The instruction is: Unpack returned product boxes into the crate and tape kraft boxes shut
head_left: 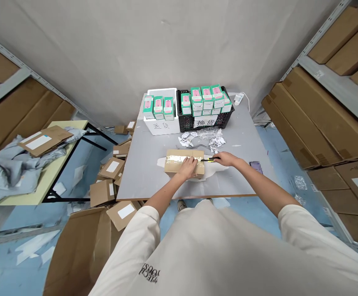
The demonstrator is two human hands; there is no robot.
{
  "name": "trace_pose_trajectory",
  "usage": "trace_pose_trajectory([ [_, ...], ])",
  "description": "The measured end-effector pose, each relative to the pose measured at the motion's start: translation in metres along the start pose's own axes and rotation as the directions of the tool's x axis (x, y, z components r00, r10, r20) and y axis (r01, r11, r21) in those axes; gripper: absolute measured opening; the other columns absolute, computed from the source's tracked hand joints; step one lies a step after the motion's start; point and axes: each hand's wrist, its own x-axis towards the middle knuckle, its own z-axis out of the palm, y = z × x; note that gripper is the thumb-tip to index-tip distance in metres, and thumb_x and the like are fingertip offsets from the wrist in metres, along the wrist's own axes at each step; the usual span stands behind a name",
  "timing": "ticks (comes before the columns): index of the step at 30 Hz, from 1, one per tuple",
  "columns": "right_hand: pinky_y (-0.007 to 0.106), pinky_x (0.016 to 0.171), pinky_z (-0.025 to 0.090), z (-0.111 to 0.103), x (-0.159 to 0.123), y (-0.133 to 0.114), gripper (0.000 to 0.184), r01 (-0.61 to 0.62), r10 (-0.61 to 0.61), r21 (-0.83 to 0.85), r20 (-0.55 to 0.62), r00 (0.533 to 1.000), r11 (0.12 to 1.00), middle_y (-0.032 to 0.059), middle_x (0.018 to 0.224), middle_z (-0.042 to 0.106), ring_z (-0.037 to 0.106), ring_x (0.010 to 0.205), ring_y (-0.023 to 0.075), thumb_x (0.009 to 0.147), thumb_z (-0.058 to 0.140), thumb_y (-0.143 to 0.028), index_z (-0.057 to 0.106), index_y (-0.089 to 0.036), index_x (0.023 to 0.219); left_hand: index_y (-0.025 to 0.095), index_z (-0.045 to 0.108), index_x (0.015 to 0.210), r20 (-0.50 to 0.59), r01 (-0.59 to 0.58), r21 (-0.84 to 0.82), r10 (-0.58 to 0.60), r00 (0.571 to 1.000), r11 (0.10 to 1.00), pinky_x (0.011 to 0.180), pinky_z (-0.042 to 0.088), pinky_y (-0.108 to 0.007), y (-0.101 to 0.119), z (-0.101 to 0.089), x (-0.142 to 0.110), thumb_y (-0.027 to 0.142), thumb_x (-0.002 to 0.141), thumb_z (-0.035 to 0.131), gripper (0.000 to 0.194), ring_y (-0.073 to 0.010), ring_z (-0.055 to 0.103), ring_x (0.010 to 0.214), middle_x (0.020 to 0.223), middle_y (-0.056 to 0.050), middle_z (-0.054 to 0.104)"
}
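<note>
The taped carton [184,163] is pressed flat under the left hand [189,166]; a cutter [210,159] is gripped by the right hand [226,158]. If the blade is slipped sideways, those 5 spread fingers could be nicked.

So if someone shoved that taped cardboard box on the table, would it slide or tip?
The cardboard box lies low and flat, so it would probably slide, not tip. It looks stiff, likely light. The left hand presses it down; the right hand holds a cutter.
</note>
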Motion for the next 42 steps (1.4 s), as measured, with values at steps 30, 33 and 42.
trace_pose_trajectory([
  [30, 0.027, 0.062, 0.05, 0.032, -0.057, 0.005, 0.036, -0.225, 0.165, 0.599, 0.154, 0.974, 0.768, 0.0064, 0.088, 0.074, 0.066, 0.068, 0.0178, 0.089, 0.06, -0.056, 0.062, -0.02, 0.093, 0.022, 0.028, 0.157, -0.13, 0.008, -0.158, -0.029, 0.991, 0.987, 0.111, 0.042, -0.046, -0.006, -0.007, -0.002, 0.042, 0.09, 0.066, 0.079, -0.0331, 0.054, 0.129, 0.144, -0.016, 0.049],
  [33, 0.027, 0.063, 0.051, 0.033, -0.055, 0.004, 0.038, -0.159, 0.165, 0.59, 0.044, 0.985, 0.792, 0.0053, 0.089, 0.074, 0.065, 0.067, 0.0171, 0.094, 0.053, -0.056, 0.063, -0.02, 0.1, 0.02, 0.036, 0.155, -0.227, 0.051, -0.173, -0.09, 0.97, 0.984, 0.112, 0.041, -0.046, -0.01, -0.008, 0.005, 0.029, 0.1, 0.043, 0.056, -0.0305, 0.05, 0.135, 0.151, -0.016, 0.046],
  [42, 0.036, 0.096, 0.049, 0.039, -0.053, -0.015, 0.037, 0.016, -0.001, 0.081, -0.189, 0.982, 0.997, 0.0073, 0.119, 0.072, 0.065, 0.109, 0.0263, 0.096, 0.053, -0.035, 0.07, -0.027, 0.129, 0.019, 0.041, 0.152, -0.147, 0.146, -0.051, -0.152, 0.977, 0.988, 0.123, 0.023, -0.057, -0.03, 0.004, 0.015, 0.022, 0.09, 0.053, 0.064, -0.0332, 0.027, 0.153, 0.163, -0.017, 0.035],
])
